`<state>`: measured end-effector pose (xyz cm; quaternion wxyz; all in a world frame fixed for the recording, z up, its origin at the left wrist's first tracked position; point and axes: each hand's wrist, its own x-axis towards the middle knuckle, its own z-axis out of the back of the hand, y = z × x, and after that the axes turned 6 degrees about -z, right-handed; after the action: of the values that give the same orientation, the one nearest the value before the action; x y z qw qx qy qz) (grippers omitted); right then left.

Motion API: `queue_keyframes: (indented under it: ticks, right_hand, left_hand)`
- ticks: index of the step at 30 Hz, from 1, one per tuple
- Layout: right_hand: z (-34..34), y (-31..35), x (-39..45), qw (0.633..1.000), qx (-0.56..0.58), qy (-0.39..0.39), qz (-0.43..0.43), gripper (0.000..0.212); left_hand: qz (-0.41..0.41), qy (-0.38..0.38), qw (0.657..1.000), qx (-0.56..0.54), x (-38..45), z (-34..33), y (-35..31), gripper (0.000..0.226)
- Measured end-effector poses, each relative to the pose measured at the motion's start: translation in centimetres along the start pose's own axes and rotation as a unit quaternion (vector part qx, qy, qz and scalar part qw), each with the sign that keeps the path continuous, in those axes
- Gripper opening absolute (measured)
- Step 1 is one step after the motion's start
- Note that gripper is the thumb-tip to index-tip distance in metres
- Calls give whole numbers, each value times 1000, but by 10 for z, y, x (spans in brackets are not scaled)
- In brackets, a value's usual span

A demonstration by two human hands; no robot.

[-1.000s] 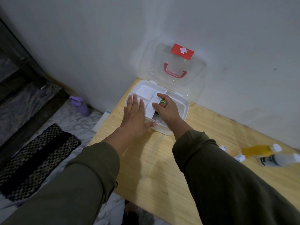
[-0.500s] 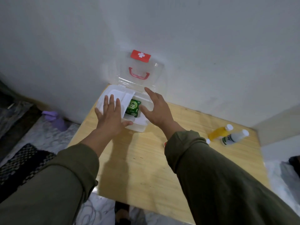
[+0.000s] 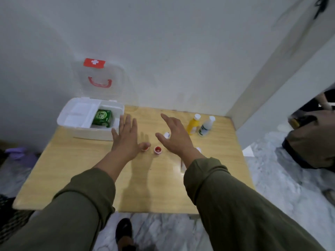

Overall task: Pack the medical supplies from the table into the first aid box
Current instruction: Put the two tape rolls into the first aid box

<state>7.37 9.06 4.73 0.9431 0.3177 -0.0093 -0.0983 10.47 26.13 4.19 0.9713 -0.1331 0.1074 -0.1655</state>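
Observation:
The white first aid box [image 3: 72, 127] stands open at the table's back left, its clear lid [image 3: 101, 82] leaning on the wall. A green carton [image 3: 102, 118] lies inside it. My left hand [image 3: 125, 136] hovers open just right of the box. My right hand [image 3: 174, 136] is open above the table's middle. Between them sit a small red-capped vial [image 3: 158, 150] and another red item [image 3: 146, 147] partly hidden by my left thumb. A small white vial [image 3: 167, 135] shows by my right hand. A yellow bottle [image 3: 193, 125] and a white bottle [image 3: 205, 126] lie further right.
The wooden table [image 3: 72, 169] sits in a corner, with walls behind and to the right. A dark bag [image 3: 311, 142] lies on the marble floor at the right. A purple object [image 3: 16, 153] is on the floor at the left. My foot [image 3: 125, 232] shows below the table edge.
Both hands have left the box and moved right over the table's middle. The green carton stays in the box. The view has swung right, showing the bottles and vials.

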Motion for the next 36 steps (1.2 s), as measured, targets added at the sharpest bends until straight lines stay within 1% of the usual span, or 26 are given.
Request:
queue_keyframes:
  ticks: [5, 8, 11, 17, 20, 25, 28, 31, 36]
  right_hand:
    - [23, -44, -34, 1000, 1, -21, -22, 66]
    - [27, -62, -48, 999, -14, -16, -32, 70]
    - [18, -73, -57, 999, -23, -16, -43, 75]
    - [-23, -61, -55, 995, -4, -17, -96, 82]
    - [-43, -49, -50, 994, -6, -20, -107, 80]
    - [-64, -43, -40, 989, -29, -9, -142, 75]
    - [-74, -43, -35, 986, -58, -11, -155, 71]
    - [-85, -43, -32, 983, -84, -10, -161, 65]
    - [-94, -45, -25, 982, -63, -43, -171, 52]
  left_hand:
    - [-40, 15, 999, -9, -14, -20, -48, 102]
    - [-54, 21, 998, -14, -20, -29, -59, 98]
    - [-61, 48, 997, -9, -20, -35, -62, 98]
    - [-104, 82, 990, 39, 5, -37, -27, 99]
    - [-118, 98, 986, 63, 15, -38, -6, 98]
    - [-141, 130, 980, 44, 27, -50, 13, 95]
    - [-146, 125, 981, 29, 33, -60, 21, 91]
    - [-152, 103, 983, 10, 37, -66, 26, 86]
    - [-166, 81, 983, -19, 44, -74, 31, 69]
